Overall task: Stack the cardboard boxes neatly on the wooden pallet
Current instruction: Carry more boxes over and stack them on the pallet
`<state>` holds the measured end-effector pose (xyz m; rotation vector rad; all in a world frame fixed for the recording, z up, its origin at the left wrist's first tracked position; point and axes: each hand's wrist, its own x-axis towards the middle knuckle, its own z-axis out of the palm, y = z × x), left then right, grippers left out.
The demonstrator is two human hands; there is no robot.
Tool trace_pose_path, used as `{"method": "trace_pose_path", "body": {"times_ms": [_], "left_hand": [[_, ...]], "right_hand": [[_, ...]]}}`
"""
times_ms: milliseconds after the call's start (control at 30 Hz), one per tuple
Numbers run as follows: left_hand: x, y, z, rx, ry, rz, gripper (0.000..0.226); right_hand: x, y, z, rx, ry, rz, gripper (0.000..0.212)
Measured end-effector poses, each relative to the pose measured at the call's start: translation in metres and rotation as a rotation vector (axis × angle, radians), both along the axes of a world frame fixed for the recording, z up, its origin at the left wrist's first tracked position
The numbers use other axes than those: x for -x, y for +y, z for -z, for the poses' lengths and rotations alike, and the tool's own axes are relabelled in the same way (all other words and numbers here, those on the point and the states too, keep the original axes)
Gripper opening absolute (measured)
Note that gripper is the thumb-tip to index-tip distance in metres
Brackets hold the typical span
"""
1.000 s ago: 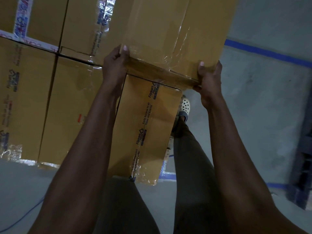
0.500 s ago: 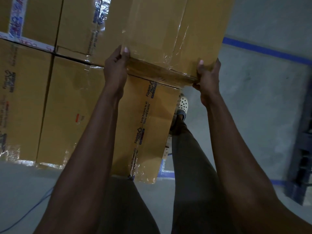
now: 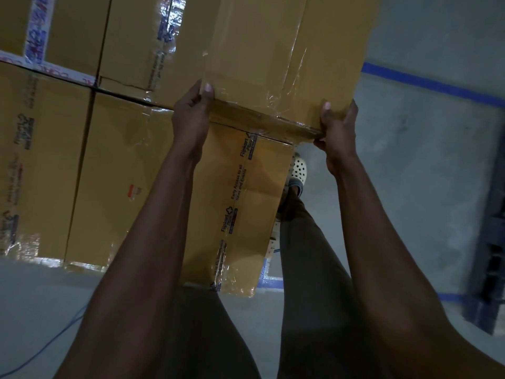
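Observation:
I hold a brown cardboard box [image 3: 287,56] sealed with clear tape at the top of a stack. My left hand [image 3: 191,116] grips its near left corner, thumb on top. My right hand [image 3: 337,132] grips its near right corner from the side and below. The box rests on or just above a lower box [image 3: 246,209] printed with dark lettering. To the left stand more stacked boxes [image 3: 68,160] in two tiers. A pale strip of the wooden pallet [image 3: 273,242] shows by the lower box's right edge.
Grey concrete floor [image 3: 410,173] spreads to the right, marked with blue tape lines [image 3: 431,83]. A dark metal frame [image 3: 489,255] stands at the right edge. My foot in a white perforated shoe [image 3: 299,170] is beside the stack. A blue cable [image 3: 41,356] lies at bottom left.
Both hands keep the same grip on the box. The box and hands have shifted very slightly, and the view has barely moved.

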<state>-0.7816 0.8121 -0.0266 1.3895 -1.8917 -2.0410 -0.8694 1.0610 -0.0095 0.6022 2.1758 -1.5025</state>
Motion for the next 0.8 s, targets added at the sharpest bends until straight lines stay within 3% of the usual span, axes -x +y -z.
{"method": "trace_pose_path", "body": {"times_ms": [133,333,567,700,800], "left_hand": [[-0.002,-0.003,-0.002,0.009,0.000,0.072,0.055],[-0.030,0.002,-0.019,-0.049,-0.032,0.018,0.077],[-0.135,0.004,-0.073,-0.201,-0.040,-0.055,0.069],[-0.228,-0.018,-0.115,-0.239,-0.022,-0.009,0.062],[-0.293,-0.038,-0.148,-0.243,-0.041,0.013,0.059]], "right_hand": [[-0.002,-0.002,0.002,-0.038,0.020,0.013,0.080],[-0.030,-0.036,-0.031,-0.330,0.098,0.223,0.080],[-0.148,-0.082,-0.110,-0.424,0.056,-0.171,0.071],[-0.232,-0.102,-0.168,-0.467,0.223,-0.177,0.058],[-0.299,-0.127,-0.192,-0.448,0.209,-0.162,0.050]]}}
